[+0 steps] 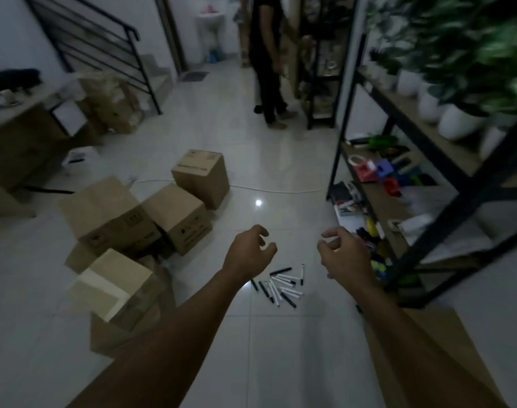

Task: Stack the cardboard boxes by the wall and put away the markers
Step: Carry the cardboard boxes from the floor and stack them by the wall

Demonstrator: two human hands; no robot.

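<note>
Cardboard boxes are scattered unstacked on the tiled floor at left, some tipped over. Left hand is held out above the floor, fingers loosely curled, nothing grasped. Markers are strewn on the floor in the middle, below and between both hands. Right hand is likewise relaxed, empty. A metal shelf with potted plants is seen at right.

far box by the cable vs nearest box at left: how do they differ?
The far box stands upright and apart from the rest; the nearest box lies tilted against the pile. The far box has printed labels on top; the nearest box shows a pale band across one face. Both are brown cardboard, closed, on the floor.
</note>
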